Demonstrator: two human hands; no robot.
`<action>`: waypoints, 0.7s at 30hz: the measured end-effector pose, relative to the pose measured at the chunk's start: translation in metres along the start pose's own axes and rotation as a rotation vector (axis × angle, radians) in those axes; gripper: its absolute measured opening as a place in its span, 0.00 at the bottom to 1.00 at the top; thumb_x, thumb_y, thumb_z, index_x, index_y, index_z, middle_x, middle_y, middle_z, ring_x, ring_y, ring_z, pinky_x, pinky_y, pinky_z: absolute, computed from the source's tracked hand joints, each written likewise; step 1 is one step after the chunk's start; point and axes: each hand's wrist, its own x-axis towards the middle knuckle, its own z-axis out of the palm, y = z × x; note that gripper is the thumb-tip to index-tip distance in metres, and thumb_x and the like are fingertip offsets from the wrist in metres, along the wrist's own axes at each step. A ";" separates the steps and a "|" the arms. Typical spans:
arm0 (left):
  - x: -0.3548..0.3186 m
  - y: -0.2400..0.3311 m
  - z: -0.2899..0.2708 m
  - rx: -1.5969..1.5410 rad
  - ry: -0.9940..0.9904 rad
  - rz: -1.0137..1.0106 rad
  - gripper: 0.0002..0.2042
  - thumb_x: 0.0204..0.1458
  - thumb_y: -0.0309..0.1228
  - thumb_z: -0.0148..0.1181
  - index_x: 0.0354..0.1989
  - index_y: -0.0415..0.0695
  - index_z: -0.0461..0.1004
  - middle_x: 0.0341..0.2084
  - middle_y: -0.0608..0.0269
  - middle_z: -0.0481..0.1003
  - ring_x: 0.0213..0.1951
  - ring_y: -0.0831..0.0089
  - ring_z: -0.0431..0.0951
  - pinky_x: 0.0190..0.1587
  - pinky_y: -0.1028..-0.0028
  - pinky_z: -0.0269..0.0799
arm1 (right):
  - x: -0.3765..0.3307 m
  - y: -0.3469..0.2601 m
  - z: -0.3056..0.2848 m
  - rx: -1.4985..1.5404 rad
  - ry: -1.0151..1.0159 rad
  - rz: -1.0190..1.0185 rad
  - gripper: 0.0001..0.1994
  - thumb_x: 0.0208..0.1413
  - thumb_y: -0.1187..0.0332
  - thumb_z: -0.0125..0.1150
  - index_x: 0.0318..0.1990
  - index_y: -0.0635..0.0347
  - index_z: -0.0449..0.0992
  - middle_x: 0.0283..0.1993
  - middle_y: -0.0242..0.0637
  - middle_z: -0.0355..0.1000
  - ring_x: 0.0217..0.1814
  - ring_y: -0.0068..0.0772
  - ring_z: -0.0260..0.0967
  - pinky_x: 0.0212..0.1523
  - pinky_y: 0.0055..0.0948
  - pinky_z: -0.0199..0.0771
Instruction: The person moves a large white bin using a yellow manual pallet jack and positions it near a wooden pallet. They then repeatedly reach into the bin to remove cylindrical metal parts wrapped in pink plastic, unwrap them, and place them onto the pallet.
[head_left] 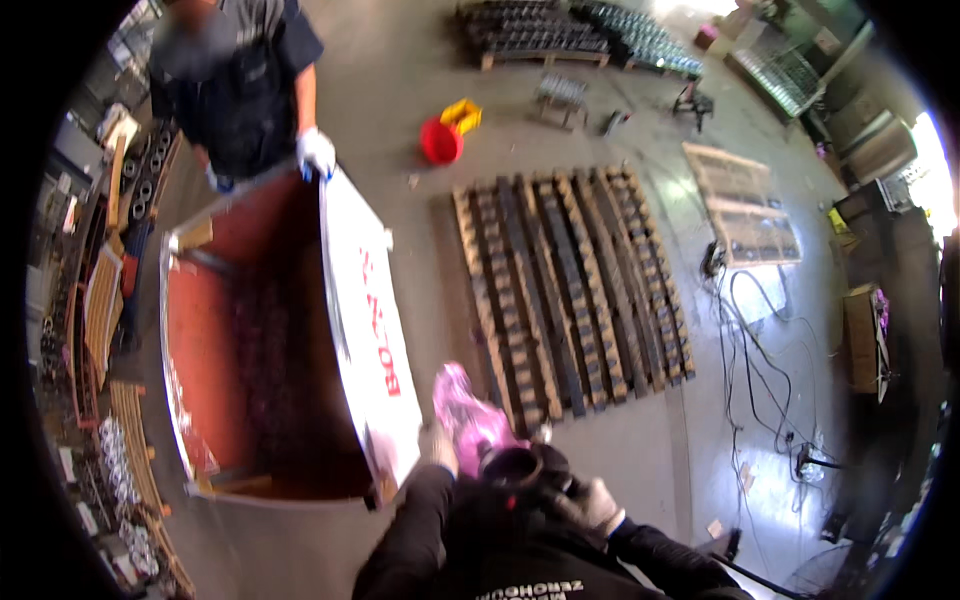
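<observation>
Looks like thin, glossy plastic in the pink bag (466, 408); like rough, matt wood in the pallet (578, 290). Gleams smoothly across the floor (640, 470).

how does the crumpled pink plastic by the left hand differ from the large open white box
The crumpled pink plastic looks limp; the large open white box has stiff walls. The plastic is pink, the box white outside, reddish inside. The plastic is much smaller than the box. Both have a hand at them: the left hand, a co-worker's hand.
</observation>
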 end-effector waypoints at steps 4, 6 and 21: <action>0.021 0.060 -0.024 0.426 0.083 0.537 0.19 0.67 0.42 0.49 0.44 0.34 0.76 0.36 0.39 0.80 0.40 0.46 0.81 0.44 0.58 0.74 | -0.007 0.006 -0.005 0.040 0.110 0.305 0.18 0.62 0.67 0.65 0.57 0.66 0.76 0.41 0.41 0.82 0.44 0.19 0.74 0.46 0.26 0.78; 0.010 0.104 -0.045 0.492 0.110 0.722 0.16 0.67 0.39 0.50 0.39 0.36 0.75 0.31 0.41 0.78 0.35 0.48 0.81 0.39 0.58 0.73 | -0.010 0.036 -0.003 0.093 0.178 0.218 0.18 0.62 0.68 0.64 0.56 0.68 0.75 0.43 0.40 0.81 0.44 0.20 0.74 0.46 0.26 0.77; 0.137 0.104 -0.124 0.764 0.440 0.441 0.28 0.64 0.50 0.47 0.60 0.36 0.71 0.54 0.34 0.74 0.57 0.40 0.74 0.59 0.55 0.70 | 0.087 0.142 -0.011 -0.135 0.354 0.665 0.17 0.58 0.59 0.65 0.48 0.62 0.79 0.38 0.52 0.81 0.44 0.50 0.81 0.45 0.39 0.79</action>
